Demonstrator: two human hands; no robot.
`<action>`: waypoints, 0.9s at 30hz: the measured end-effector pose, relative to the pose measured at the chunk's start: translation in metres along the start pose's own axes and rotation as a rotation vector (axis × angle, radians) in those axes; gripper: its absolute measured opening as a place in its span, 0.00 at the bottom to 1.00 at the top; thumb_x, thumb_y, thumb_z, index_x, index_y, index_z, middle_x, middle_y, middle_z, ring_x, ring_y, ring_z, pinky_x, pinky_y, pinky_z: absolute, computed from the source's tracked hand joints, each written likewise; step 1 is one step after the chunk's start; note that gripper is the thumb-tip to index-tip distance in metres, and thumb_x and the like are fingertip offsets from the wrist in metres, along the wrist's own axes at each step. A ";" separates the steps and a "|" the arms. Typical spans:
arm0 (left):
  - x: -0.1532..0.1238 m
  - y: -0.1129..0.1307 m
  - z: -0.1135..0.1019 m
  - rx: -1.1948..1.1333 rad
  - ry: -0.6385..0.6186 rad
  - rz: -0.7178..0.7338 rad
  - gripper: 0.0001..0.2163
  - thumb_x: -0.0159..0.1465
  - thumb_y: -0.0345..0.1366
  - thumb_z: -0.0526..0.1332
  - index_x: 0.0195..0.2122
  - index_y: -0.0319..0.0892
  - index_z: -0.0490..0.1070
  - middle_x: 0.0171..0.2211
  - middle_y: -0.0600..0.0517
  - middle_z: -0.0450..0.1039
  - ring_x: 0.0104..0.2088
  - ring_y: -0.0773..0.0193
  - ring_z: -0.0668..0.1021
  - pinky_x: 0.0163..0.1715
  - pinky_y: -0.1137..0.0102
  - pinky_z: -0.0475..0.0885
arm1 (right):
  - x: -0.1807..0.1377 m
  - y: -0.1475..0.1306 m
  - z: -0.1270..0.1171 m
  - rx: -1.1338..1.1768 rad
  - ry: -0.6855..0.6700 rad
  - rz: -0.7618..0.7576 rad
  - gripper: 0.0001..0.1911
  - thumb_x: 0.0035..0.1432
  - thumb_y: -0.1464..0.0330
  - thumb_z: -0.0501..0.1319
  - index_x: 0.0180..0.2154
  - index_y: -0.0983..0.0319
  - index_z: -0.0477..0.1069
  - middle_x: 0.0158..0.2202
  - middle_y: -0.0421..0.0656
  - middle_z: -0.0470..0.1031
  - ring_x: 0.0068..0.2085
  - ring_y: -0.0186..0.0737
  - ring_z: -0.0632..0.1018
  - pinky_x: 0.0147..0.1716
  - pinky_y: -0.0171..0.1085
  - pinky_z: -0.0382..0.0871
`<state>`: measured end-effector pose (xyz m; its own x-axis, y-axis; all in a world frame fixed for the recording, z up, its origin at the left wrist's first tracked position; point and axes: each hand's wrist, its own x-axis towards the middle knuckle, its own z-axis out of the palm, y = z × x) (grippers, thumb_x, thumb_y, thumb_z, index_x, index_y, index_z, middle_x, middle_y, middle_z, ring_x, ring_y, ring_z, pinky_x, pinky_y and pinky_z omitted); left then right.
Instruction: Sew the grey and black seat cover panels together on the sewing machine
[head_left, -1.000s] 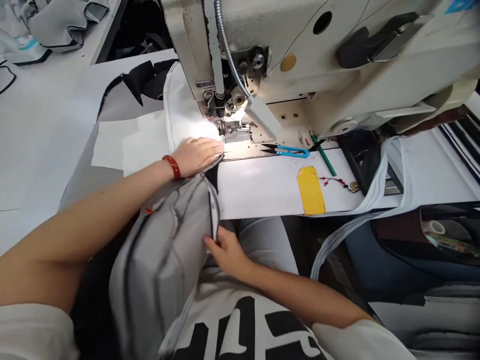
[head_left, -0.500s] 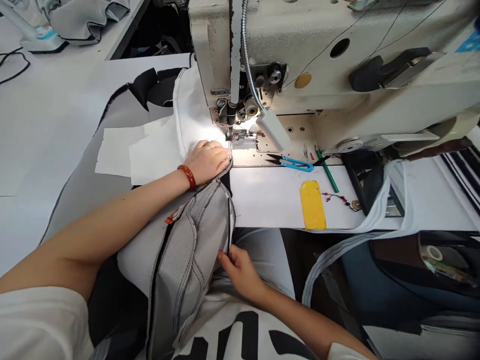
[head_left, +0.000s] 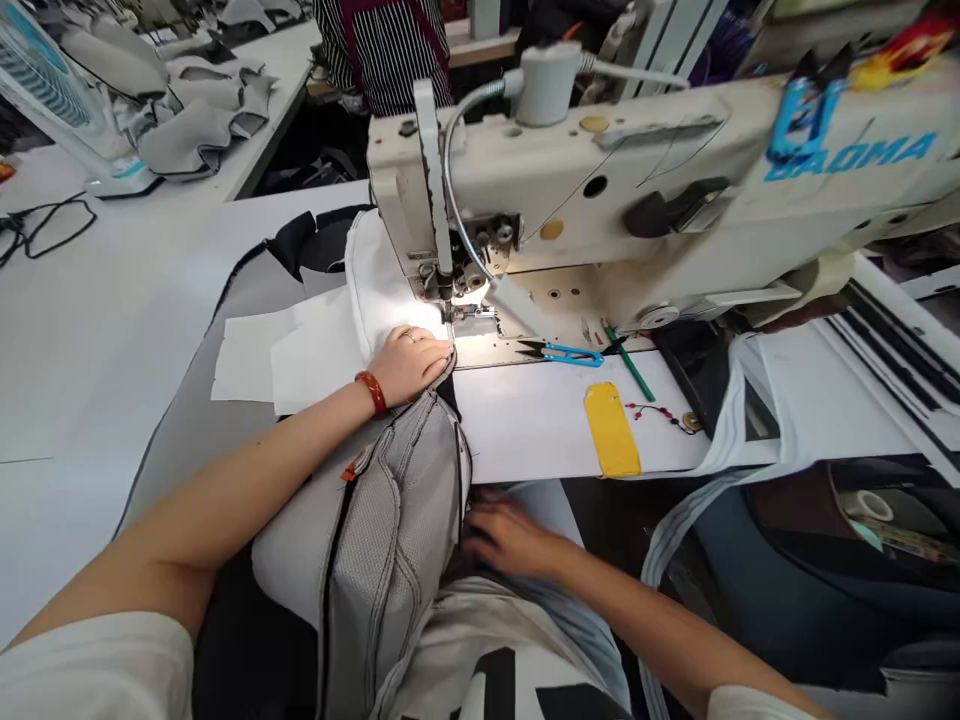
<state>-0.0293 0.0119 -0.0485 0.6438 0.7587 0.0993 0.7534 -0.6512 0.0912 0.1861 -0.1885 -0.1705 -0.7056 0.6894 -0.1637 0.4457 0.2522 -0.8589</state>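
Observation:
My left hand [head_left: 411, 366], with a red bracelet at the wrist, is closed on the edge of a grey fabric bag [head_left: 409, 500] beside the sewing machine's needle area. The bag hangs over the table's front edge toward my lap, with dark piping and stitched seams. Under the lamp, a white fabric panel [head_left: 379, 275] lies just beyond my fingers. My right hand [head_left: 504, 537] is below the table edge, next to the bag's right side and over my lap. Its fingers are smeared by motion, so what they hold, if anything, is unclear.
The sewing machine [head_left: 585, 190] stands across the back right. Blue thread snips [head_left: 566, 354], a green pencil [head_left: 630, 362] and a yellow card [head_left: 612, 430] lie to the right. White strips [head_left: 731, 415] hang over the edge. A fan [head_left: 112, 150] and a person [head_left: 394, 60] are farther back.
The view has tilted up, showing more of the machine and room. My right hand has moved off the bag's edge, slightly rightward. My left hand stays at the fabric by the needle.

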 end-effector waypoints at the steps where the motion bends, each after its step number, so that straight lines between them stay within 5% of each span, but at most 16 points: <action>1: 0.006 -0.001 -0.009 0.009 -0.059 -0.003 0.16 0.70 0.39 0.49 0.45 0.47 0.77 0.51 0.51 0.77 0.54 0.56 0.73 0.56 0.56 0.63 | 0.002 0.014 -0.013 -0.132 0.008 0.037 0.14 0.58 0.67 0.58 0.45 0.62 0.74 0.47 0.51 0.78 0.50 0.49 0.75 0.53 0.46 0.66; 4: 0.022 0.024 -0.044 0.144 -0.323 -0.043 0.13 0.66 0.34 0.53 0.36 0.42 0.79 0.40 0.45 0.80 0.47 0.52 0.77 0.48 0.58 0.69 | 0.008 0.047 -0.043 -0.277 0.128 0.175 0.25 0.56 0.74 0.53 0.55 0.63 0.70 0.56 0.54 0.74 0.59 0.52 0.70 0.60 0.52 0.60; 7: 0.023 0.092 -0.065 0.163 -0.479 -0.014 0.07 0.60 0.28 0.59 0.27 0.38 0.76 0.30 0.42 0.77 0.38 0.51 0.79 0.41 0.60 0.71 | 0.005 0.053 -0.049 -0.285 0.211 0.182 0.25 0.56 0.77 0.49 0.53 0.63 0.72 0.53 0.52 0.76 0.57 0.49 0.73 0.58 0.50 0.64; 9: 0.011 0.142 -0.059 -0.157 -0.476 0.212 0.08 0.62 0.32 0.60 0.40 0.41 0.77 0.38 0.45 0.78 0.42 0.54 0.79 0.42 0.62 0.72 | -0.010 0.036 -0.042 -0.282 0.236 0.155 0.22 0.56 0.77 0.50 0.50 0.63 0.73 0.50 0.52 0.78 0.53 0.48 0.76 0.55 0.49 0.68; 12: -0.014 0.187 -0.032 -0.486 -0.521 0.323 0.32 0.55 0.35 0.70 0.60 0.39 0.63 0.52 0.41 0.73 0.51 0.53 0.76 0.50 0.61 0.71 | -0.052 -0.008 -0.038 -0.225 0.259 0.021 0.15 0.60 0.72 0.54 0.46 0.62 0.74 0.42 0.49 0.80 0.45 0.45 0.79 0.46 0.43 0.74; 14: -0.027 0.191 -0.016 -0.587 -0.639 0.341 0.34 0.52 0.36 0.72 0.60 0.38 0.63 0.48 0.41 0.75 0.48 0.54 0.77 0.51 0.61 0.70 | -0.086 -0.035 -0.050 -0.143 0.299 -0.074 0.12 0.66 0.69 0.53 0.41 0.61 0.74 0.33 0.44 0.79 0.34 0.39 0.79 0.35 0.36 0.74; 16: -0.034 0.181 -0.008 -0.698 -0.775 0.336 0.19 0.56 0.35 0.68 0.49 0.40 0.71 0.37 0.49 0.77 0.37 0.60 0.78 0.42 0.67 0.72 | -0.117 -0.048 -0.068 -0.093 0.327 -0.051 0.11 0.68 0.67 0.53 0.39 0.61 0.74 0.27 0.41 0.77 0.27 0.35 0.77 0.28 0.32 0.72; 19: -0.034 0.163 -0.009 -0.964 -0.892 0.288 0.07 0.58 0.37 0.65 0.34 0.41 0.71 0.26 0.57 0.70 0.25 0.70 0.70 0.27 0.76 0.65 | -0.161 -0.033 -0.086 -0.250 0.390 0.081 0.07 0.66 0.68 0.57 0.41 0.60 0.74 0.34 0.43 0.80 0.37 0.39 0.81 0.44 0.40 0.75; 21: -0.031 0.158 -0.013 -1.135 -0.936 0.255 0.14 0.55 0.44 0.69 0.29 0.40 0.68 0.22 0.60 0.64 0.22 0.73 0.65 0.22 0.78 0.60 | -0.195 -0.009 -0.072 -0.464 0.464 0.169 0.12 0.64 0.73 0.54 0.44 0.62 0.74 0.44 0.48 0.80 0.51 0.47 0.79 0.58 0.53 0.67; 23: -0.030 0.157 -0.015 -1.235 -0.969 0.238 0.21 0.49 0.51 0.72 0.26 0.40 0.65 0.20 0.61 0.60 0.20 0.74 0.62 0.18 0.78 0.56 | -0.231 0.012 -0.034 -0.588 0.480 0.237 0.21 0.61 0.79 0.49 0.49 0.62 0.75 0.51 0.53 0.78 0.56 0.49 0.76 0.61 0.57 0.63; 27: -0.034 0.161 -0.015 -1.277 -1.017 0.297 0.23 0.49 0.54 0.72 0.26 0.40 0.66 0.19 0.61 0.60 0.19 0.74 0.61 0.17 0.78 0.56 | -0.279 0.016 0.057 -0.433 0.173 0.385 0.21 0.53 0.80 0.56 0.44 0.58 0.80 0.43 0.51 0.81 0.44 0.42 0.82 0.55 0.42 0.69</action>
<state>0.0679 -0.1187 -0.0224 0.9409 -0.0206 -0.3380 0.3386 0.0313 0.9404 0.3586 -0.4162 -0.1661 -0.3651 0.8775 -0.3109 0.8607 0.1908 -0.4721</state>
